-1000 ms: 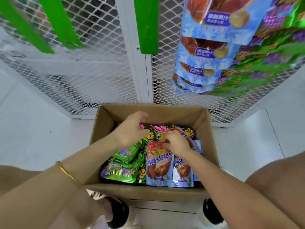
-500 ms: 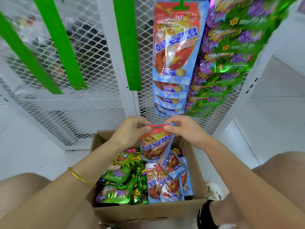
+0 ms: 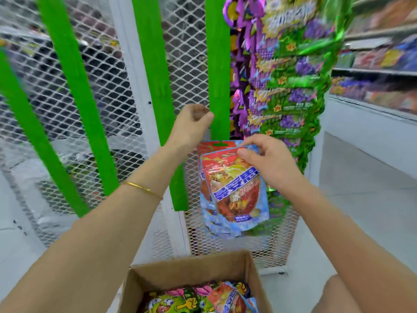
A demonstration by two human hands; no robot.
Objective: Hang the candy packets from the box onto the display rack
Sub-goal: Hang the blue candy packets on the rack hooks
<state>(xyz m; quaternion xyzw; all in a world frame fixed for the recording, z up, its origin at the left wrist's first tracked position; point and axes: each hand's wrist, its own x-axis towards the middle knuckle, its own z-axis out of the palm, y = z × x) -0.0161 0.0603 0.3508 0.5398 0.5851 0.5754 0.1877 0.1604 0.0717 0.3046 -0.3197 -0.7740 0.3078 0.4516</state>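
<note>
My right hand [image 3: 268,163] pinches the top edge of a red and blue candy packet [image 3: 237,190] and holds it against the lower end of a green hanging strip [image 3: 217,75] on the white mesh display rack [image 3: 187,64]. More blue packets hang right behind it. My left hand [image 3: 191,123] is raised with curled fingers and pinches the left edge of that same strip. The cardboard box [image 3: 191,273] sits below at the bottom edge, holding green cartoon packets [image 3: 180,301] and red and blue ones [image 3: 228,299].
A dense column of green and purple packets [image 3: 291,86] hangs just right of the strip. Bare green strips [image 3: 74,86] hang on the mesh to the left. Stocked store shelves [image 3: 383,64] stand at the far right. My knee [image 3: 334,297] is beside the box.
Both hands rose from the box to the rack. My right hand lifted one red and blue packet up to the strip; my left hand let go of it and moved to the strip.
</note>
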